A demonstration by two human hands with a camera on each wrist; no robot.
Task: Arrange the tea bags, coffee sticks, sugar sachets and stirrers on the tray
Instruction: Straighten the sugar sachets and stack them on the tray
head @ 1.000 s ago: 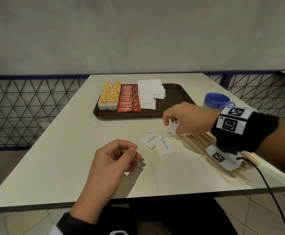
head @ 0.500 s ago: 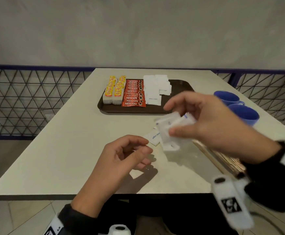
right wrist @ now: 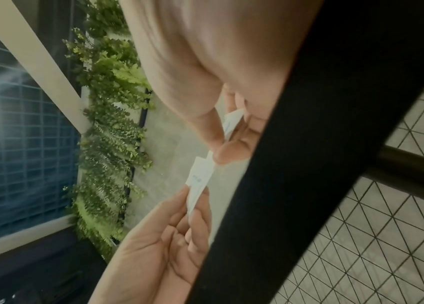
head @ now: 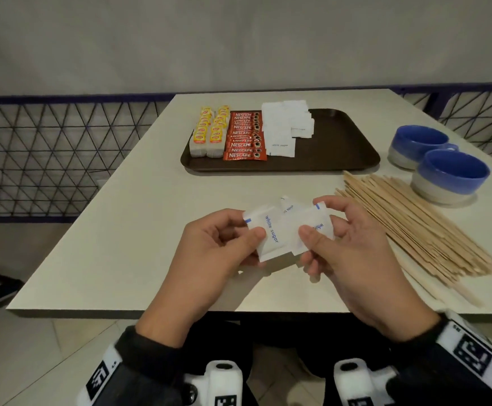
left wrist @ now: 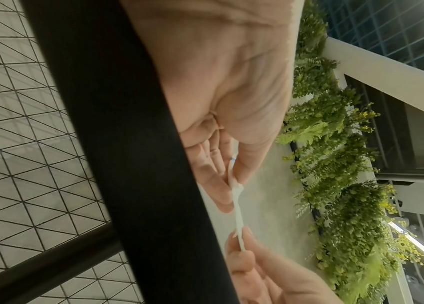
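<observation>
Both hands hold white sugar sachets (head: 280, 230) above the table's near edge. My left hand (head: 218, 244) pinches the sachet printed "white sugar" at its left end; my right hand (head: 341, 244) pinches the overlapping sachets at the right. In the left wrist view the sachets (left wrist: 238, 207) show edge-on between both hands; in the right wrist view they (right wrist: 200, 181) fan out between the thumbs and fingers. The brown tray (head: 341, 148) farther back carries yellow-tagged tea bags (head: 209, 133), red coffee sticks (head: 243, 136) and more white sachets (head: 286, 124). Wooden stirrers (head: 414, 230) lie on the table to the right.
Two blue cups (head: 450, 174) stand at the right, behind the stirrers. The white table (head: 139, 230) ends just under my hands. A dark wire-mesh fence (head: 48, 153) runs along the left and back. The tray's right half is bare.
The right hand lifted sachets off the table and brought them toward me. The left hand rose to meet it and now pinches them too. No loose sachets remain on the table in front.
</observation>
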